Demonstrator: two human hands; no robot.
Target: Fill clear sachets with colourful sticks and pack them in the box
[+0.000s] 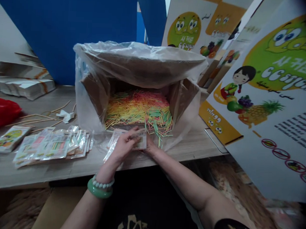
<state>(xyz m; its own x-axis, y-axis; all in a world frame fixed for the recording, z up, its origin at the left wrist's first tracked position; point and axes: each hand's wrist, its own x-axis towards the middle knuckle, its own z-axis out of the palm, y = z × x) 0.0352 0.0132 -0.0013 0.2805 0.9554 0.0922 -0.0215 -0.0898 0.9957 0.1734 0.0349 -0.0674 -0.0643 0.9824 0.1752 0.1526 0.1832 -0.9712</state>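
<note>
A small clear packet is upright in front of the box opening, between my two hands. My left hand has its fingers bent and closed on the packet's left part. Behind the packet's right side is my right hand, its fingers mostly hidden. More flat packets lie on the table beside and under my left hand. Just beyond my hands stands an open cardboard box lined with a clear plastic bag. Inside it, thin pink, yellow, orange and green sticks form a heap, some spilling over the front edge.
Several filled packets are piled on the left of the table, near a printed carton, a red bag, rubber bands and stacked flat cartons. Large printed boxes stand on the right.
</note>
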